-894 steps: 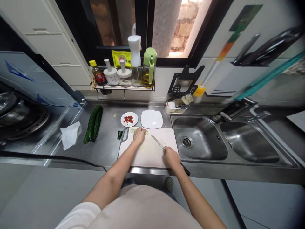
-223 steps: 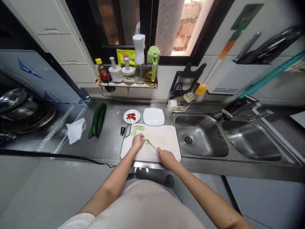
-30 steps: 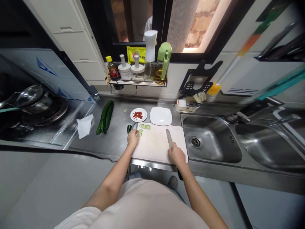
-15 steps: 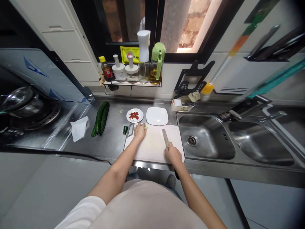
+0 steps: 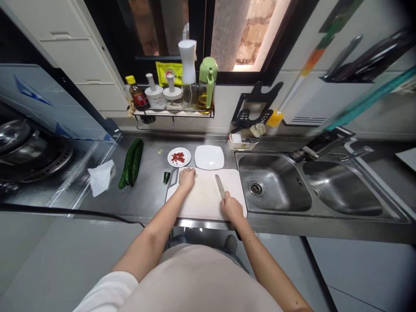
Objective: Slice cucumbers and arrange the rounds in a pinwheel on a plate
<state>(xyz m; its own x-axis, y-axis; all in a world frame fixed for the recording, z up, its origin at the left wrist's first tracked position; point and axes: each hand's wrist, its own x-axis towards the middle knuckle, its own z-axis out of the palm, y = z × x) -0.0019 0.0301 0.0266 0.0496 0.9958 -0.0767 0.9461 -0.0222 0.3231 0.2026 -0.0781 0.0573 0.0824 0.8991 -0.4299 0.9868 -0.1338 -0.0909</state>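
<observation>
My right hand [image 5: 232, 208] is closed round the handle of a kitchen knife [image 5: 220, 185], its blade pointing away from me over the right half of the white cutting board [image 5: 208, 199]. At the board's upper left, my left hand [image 5: 187, 178] has its fingers curled down. A small pale green piece [image 5: 196, 175] peeks out at its fingertips, mostly hidden, so its kind is unclear. Just beyond the board are a small plate [image 5: 170, 161] of chopped red bits and a bare white square plate [image 5: 209, 157]. A dark green cucumber end [image 5: 166, 177] lies left of the board.
Two whole cucumbers [image 5: 131, 162] and a white paper towel [image 5: 101, 177] lie on the left of the steel counter. Small pale scraps [image 5: 159, 151] sit near the plates. A double sink [image 5: 276, 203] adjoins on the right. The condiment shelf [image 5: 175, 113] hangs behind; a pot [image 5: 22, 143] stands far left.
The view has shifted slightly, so everything sits a little further left. My left fingers now cover more of the pale green piece. The knife stays in my right hand in nearly the same place.
</observation>
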